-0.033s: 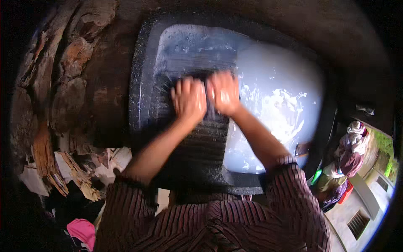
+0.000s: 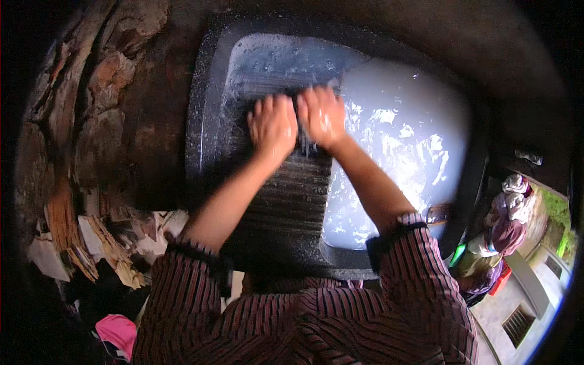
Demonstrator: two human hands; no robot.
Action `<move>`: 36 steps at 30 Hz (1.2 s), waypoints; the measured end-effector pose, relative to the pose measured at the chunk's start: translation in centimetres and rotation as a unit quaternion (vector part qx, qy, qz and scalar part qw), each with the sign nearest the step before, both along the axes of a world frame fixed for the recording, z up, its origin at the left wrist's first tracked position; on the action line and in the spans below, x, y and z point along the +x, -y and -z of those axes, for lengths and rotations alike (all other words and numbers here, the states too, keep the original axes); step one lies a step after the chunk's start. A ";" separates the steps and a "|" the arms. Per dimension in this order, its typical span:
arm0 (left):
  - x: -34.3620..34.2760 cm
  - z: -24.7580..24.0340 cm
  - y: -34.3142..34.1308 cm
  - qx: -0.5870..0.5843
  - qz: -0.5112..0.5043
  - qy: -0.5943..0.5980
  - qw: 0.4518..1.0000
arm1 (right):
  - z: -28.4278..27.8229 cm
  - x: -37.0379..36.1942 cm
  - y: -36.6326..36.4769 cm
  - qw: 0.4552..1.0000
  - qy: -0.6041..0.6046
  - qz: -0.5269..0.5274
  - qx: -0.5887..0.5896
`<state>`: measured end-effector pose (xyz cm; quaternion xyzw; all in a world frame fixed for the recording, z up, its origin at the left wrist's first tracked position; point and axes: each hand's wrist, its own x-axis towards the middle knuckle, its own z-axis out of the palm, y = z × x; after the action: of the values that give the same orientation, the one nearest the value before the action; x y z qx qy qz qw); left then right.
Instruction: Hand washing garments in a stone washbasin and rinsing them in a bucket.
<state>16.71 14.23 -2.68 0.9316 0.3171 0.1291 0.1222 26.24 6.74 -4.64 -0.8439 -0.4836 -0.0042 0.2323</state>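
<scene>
Midway through a scrub, the left hand and right hand pressed a dark wet cloth, fingers curled over it, onto the ribbed washboard beside milky, soapy water; rinsing apparently remained.

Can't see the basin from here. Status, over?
Both hands, left hand and right hand, pressing on ribbed washboard. Milky water alongside. Nothing blocking.

Your left hand and right hand press side by side on the ribbed washboard, milky water right.
</scene>
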 end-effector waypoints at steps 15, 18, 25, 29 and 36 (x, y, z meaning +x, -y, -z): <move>4.2 1.4 -1.8 -0.037 -0.075 -0.038 0.996 | 4.5 7.4 0.7 0.928 -0.351 0.025 0.118; 1.8 0.0 -3.3 -0.194 -0.139 -0.094 0.967 | -0.4 0.9 -2.1 0.989 -0.127 0.004 -0.070; -10.7 0.3 5.1 -0.066 0.049 0.168 0.982 | -1.7 -8.2 7.3 0.979 -0.058 -0.144 0.129; -3.1 1.4 -0.3 -0.032 -0.030 0.077 0.996 | -0.8 -2.9 0.5 0.998 -0.019 -0.055 0.003; -6.3 0.9 0.4 -0.096 0.115 0.222 0.964 | 0.6 -1.6 2.0 0.965 -0.209 -0.140 0.078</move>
<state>10.39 13.79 -3.54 0.8936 0.1841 0.2865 0.2926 24.62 4.77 -5.29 -0.7293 -0.5357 0.1674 0.3913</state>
